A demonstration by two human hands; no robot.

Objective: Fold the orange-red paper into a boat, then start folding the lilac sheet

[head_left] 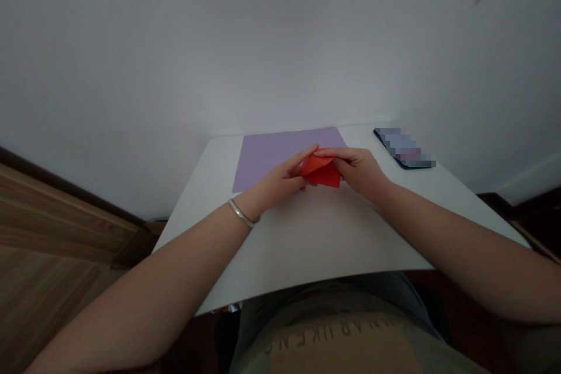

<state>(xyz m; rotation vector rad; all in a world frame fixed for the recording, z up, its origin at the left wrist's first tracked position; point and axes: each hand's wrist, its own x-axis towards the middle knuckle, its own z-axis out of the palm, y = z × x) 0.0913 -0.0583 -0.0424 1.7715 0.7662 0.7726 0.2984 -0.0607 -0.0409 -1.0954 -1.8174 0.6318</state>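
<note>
A folded piece of red-orange paper (323,173) is held up between both hands, over the middle of the white table (315,239). My left hand (283,180) grips its left side, with the index finger reaching along the top edge. On the right side, my right hand (357,168) pinches the paper, its fingers along the upper fold and the thumb below. One flap of the paper stands above a lower layer. Part of the paper is hidden by the fingers.
A flat purple sheet (267,155) lies on the table behind my hands. Near the right edge rests a phone (405,149) with a blurred screen. A pale wall (280,47) rises directly behind the table. Wooden furniture (56,245) stands at the left.
</note>
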